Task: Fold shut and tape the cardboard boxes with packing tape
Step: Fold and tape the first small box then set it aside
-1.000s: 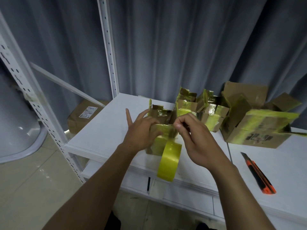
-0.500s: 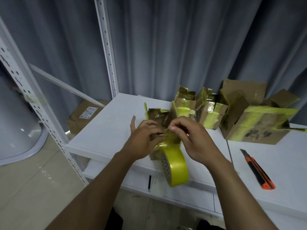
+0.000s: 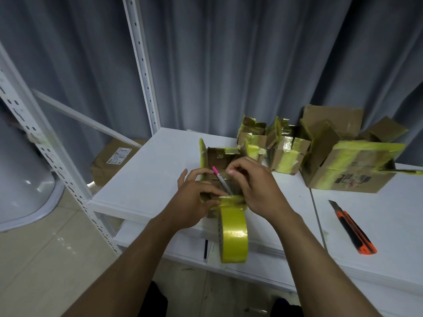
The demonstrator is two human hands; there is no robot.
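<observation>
A small open cardboard box [image 3: 218,156], patched with yellow tape, stands near the front edge of the white table [image 3: 148,179]. A pen with a pink cap [image 3: 220,179] pokes up out of it. My left hand [image 3: 194,197] grips the box's near left side, thumb lying along the taped front edge. My right hand [image 3: 254,188] curls over the box's right side, thumb tip beside the pen. A yellow tape roll [image 3: 233,234] hangs from a strip stuck to the box's front edge, dangling below the table edge between my forearms.
Several taped boxes [image 3: 283,152] with raised flaps and a larger box [image 3: 352,170] stand at the back right. An orange and black utility knife [image 3: 352,227] lies on the right. A white rack post [image 3: 142,65] rises at the left, with a labelled parcel [image 3: 112,163] on the floor behind.
The strip held over the box top now lies on its front edge. The box top is uncovered, showing the pen. The hanging roll has turned and swung slightly.
</observation>
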